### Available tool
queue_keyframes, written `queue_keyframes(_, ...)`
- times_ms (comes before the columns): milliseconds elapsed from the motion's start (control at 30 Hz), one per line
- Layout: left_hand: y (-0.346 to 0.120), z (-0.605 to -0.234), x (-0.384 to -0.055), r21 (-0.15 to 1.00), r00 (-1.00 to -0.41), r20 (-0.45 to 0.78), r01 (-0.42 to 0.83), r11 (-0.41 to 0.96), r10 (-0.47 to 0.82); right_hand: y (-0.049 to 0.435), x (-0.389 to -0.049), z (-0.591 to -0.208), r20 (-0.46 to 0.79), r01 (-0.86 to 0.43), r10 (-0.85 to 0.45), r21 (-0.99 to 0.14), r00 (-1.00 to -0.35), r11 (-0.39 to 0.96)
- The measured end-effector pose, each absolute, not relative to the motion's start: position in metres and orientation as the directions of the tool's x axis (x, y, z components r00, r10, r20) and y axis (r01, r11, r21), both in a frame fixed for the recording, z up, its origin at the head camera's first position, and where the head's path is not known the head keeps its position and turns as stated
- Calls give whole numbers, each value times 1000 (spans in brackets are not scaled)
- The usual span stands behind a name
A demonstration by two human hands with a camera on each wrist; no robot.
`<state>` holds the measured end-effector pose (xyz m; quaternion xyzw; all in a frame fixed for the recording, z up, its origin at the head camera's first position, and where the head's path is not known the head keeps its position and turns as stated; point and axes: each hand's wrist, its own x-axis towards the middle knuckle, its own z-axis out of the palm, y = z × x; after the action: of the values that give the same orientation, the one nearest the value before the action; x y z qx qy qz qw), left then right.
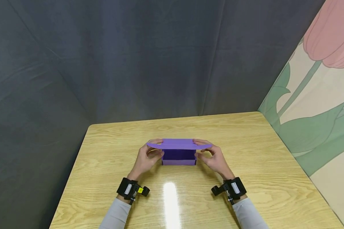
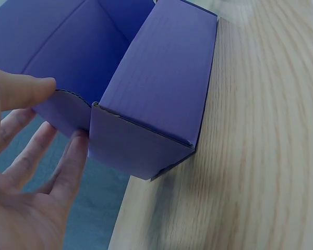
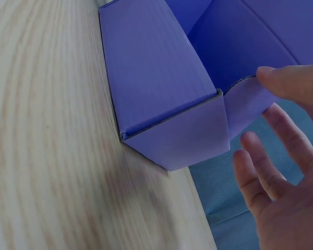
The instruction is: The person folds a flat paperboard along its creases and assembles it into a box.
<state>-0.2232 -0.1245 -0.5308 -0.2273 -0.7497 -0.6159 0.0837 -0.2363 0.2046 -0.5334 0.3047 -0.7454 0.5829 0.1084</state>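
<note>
A purple cardboard box stands on the table with its lid raised and tilted over the dark inside. At the left end, my left hand pinches the lid's side flap, thumb on the inner edge and fingers against the outside. My right hand grips the matching flap at the right end in the same way, its thumb over the curved edge. Both index fingers reach up along the lid in the head view. The front wall rests low on the wood.
The wooden table reaches out around the box. Dark cloth hangs behind and to the left. On the right a flower-patterned cloth borders the table edge. Each wrist wears a black camera strap.
</note>
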Motion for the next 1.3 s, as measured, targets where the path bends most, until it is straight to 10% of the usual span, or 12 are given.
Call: queue_keyframes(1300,-126,-538,-223,863,-867,424,474,174,261,208,-239,-555,478,-534,-380,-844,-792,50)
